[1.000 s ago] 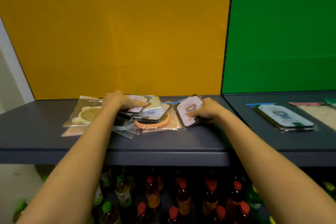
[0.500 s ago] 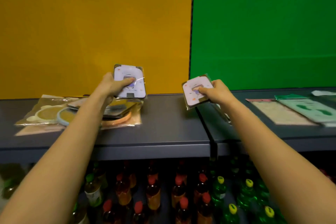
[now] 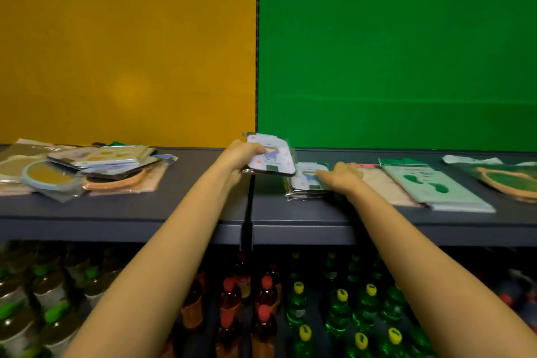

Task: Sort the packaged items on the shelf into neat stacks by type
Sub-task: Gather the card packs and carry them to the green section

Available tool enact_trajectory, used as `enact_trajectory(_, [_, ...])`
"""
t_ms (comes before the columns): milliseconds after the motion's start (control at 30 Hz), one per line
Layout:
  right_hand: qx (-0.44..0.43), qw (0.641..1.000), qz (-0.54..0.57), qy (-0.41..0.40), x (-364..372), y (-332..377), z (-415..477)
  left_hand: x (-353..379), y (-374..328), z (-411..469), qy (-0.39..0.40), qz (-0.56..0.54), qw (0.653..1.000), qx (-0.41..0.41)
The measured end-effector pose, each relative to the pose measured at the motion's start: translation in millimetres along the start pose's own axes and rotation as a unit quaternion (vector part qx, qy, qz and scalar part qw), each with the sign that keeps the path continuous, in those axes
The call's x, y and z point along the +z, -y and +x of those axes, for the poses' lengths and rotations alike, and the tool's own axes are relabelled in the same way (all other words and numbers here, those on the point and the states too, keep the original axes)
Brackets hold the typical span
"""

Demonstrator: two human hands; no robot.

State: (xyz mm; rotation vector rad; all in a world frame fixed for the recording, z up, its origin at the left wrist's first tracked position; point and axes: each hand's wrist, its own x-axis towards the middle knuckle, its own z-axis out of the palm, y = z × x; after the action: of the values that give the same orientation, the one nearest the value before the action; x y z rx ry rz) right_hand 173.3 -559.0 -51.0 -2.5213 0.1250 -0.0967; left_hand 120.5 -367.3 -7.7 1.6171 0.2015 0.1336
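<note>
My left hand (image 3: pixel 240 156) grips a white cartoon-printed packet (image 3: pixel 271 157) by its left edge and holds it tilted just above the grey shelf (image 3: pixel 203 200), over the seam between the two shelf sections. To its right, a small stack of the same white packets (image 3: pixel 305 182) lies flat on the shelf. My right hand (image 3: pixel 343 177) rests on the right side of that stack with fingers stretched forward. A jumbled pile of mixed packets (image 3: pixel 87 171) lies at the shelf's left end.
Right of the stack lie a beige packet (image 3: pixel 383 183), a mint-green packet with footprints (image 3: pixel 430 186) and a dark green packet (image 3: pixel 505 177). Yellow and green panels back the shelf. Rows of bottles (image 3: pixel 290 308) stand on the level below.
Both hands moved right with a white packet each. The right hand has put its packet down onto the stack and now rests on it. The left hand still holds its packet, nearer the stack.
</note>
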Motion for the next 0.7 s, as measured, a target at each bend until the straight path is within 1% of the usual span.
enact_trajectory(167, [-0.053,0.995,0.077,-0.037,-22.9,-15.4,4.0,53.3,12.1,5.0,0.008,0.022,1.000,-0.003])
enact_trajectory(233, [-0.067,0.993,0.085,-0.045,-30.5,-19.3,1.8,69.8,20.1,12.7,-0.017,0.082,0.997,-0.001])
enact_trajectory(267, [-0.073,0.993,0.086,-0.044,-32.4,-20.3,1.3,75.1,24.3,16.3,-0.037,0.143,0.989,0.001])
enact_trajectory(333, [-0.084,0.992,0.080,-0.045,-33.4,-19.1,-0.8,81.2,31.4,19.8,-0.080,0.294,0.952,0.002])
enact_trajectory(367, [-0.093,0.992,0.072,-0.048,-33.2,-16.4,-3.0,82.4,34.0,18.9,-0.097,0.343,0.934,0.007])
enact_trajectory(433, [-0.112,0.991,0.059,-0.051,-30.7,-8.5,-6.3,79.3,37.2,16.9,-0.118,0.377,0.918,0.032])
enact_trajectory(533, [-0.150,0.987,0.048,-0.044,-23.4,10.0,-11.6,56.3,36.7,12.0,-0.163,0.410,0.891,0.105])
enact_trajectory(600, [-0.173,0.983,0.048,-0.036,-15.4,27.1,-16.4,27.5,33.6,6.2,-0.194,0.428,0.870,0.149])
enact_trajectory(700, [-0.202,0.978,0.050,-0.010,1.4,57.9,-28.0,-25.2,29.1,-4.2,-0.222,0.462,0.840,0.177])
